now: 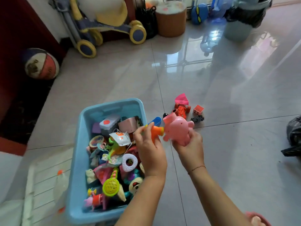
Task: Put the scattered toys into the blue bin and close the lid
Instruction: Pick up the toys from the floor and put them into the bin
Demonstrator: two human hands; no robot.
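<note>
Two bare hands are raised at the lower centre of the frame, just right of the blue bin (78,160). The left hand (150,150) is closed around an orange toy (155,132), held over the bin's right rim. The right hand (189,144) is wrapped around the underside of a pink pig toy (176,128), whose snout points up and left; its side nearly meets the orange toy's flared end, though contact cannot be confirmed. A thin cord is worn on the right wrist.

The bin sits on the tiled floor (228,160) at lower left, lidless and filled with mixed toys, among them a yellow-green sieve (111,187), a white ring (129,162) and a grey block with a red dot (109,123). A clear ribbed lid (42,181) lies flat on the floor just left of the bin.

Beyond the hands, near the frame's centre, several toys are scattered on the floor: a blue piece (155,121) beside the bin's far corner, a red vehicle (182,110), a small black car (197,119), a red block (198,109) and a pink piece (181,98).

At the right edge a black bag (294,136) is seen. At far left a ball (42,63) rests, and along the top a toy walker (104,28), a brown drum (171,19) and a grey-blue bucket (239,28) are lined up.
</note>
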